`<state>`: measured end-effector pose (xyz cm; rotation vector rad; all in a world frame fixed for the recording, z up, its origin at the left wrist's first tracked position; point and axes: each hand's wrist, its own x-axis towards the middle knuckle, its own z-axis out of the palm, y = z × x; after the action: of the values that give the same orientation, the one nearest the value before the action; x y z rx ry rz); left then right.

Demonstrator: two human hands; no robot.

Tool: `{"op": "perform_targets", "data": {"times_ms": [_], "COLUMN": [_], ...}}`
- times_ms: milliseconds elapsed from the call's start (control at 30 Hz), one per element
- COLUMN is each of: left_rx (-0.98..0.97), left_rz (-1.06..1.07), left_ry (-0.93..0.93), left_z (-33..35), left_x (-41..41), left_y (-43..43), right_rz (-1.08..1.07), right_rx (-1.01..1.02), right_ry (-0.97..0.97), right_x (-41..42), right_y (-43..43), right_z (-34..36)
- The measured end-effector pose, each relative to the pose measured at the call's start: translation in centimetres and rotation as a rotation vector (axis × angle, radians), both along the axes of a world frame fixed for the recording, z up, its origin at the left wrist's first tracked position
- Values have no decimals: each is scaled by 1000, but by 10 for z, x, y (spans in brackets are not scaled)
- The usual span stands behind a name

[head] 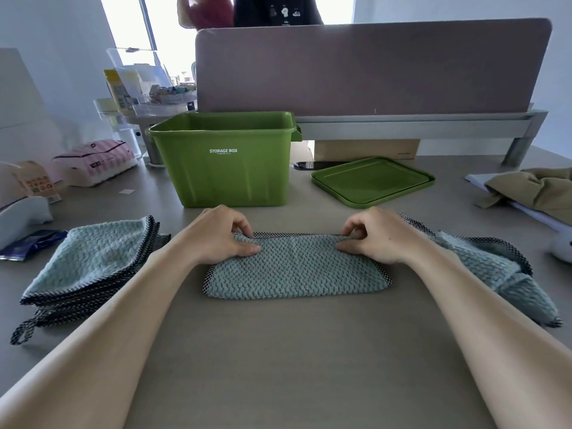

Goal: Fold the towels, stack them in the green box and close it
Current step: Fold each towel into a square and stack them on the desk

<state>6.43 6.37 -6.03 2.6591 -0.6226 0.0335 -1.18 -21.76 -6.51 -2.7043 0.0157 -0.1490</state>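
Note:
A teal waffle towel [295, 270] with checkered black-and-white trim lies folded in half on the table in front of me. My left hand [221, 235] pinches its far left corner. My right hand [376, 235] pinches its far right corner. Behind the towel stands the open green storage box [229, 178]; I cannot see inside it. Its green lid [373, 181] lies flat on the table to the right of the box. A stack of several teal towels [89, 267] rests at my left. A crumpled teal towel [501, 274] lies at my right.
A pink desk divider [371, 66] on a metal shelf closes off the back, with a person standing behind it. Pink-striped packaging [96, 161] and clear containers [139, 88] crowd the back left. An olive cloth [538, 187] lies at the right edge.

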Motion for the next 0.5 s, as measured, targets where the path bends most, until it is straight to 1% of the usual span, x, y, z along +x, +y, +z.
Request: {"op": "perform_targets", "data": {"times_ms": [167, 300, 400, 500], "left_rx": [74, 33, -30, -95], "left_rz": [4, -87, -104, -88], "left_ry": [-34, -77, -103, -56], "left_z": [1, 0, 0, 1], "left_x": [-3, -2, -3, -2], "left_y": [0, -2, -3, 0], "right_rz": [25, 51, 55, 62], "right_rx": [14, 75, 101, 66], "right_ry": [-69, -126, -60, 4], "right_x": [-2, -2, -3, -4], "right_y": [2, 2, -1, -4], "right_z": [0, 1, 3, 4]}}
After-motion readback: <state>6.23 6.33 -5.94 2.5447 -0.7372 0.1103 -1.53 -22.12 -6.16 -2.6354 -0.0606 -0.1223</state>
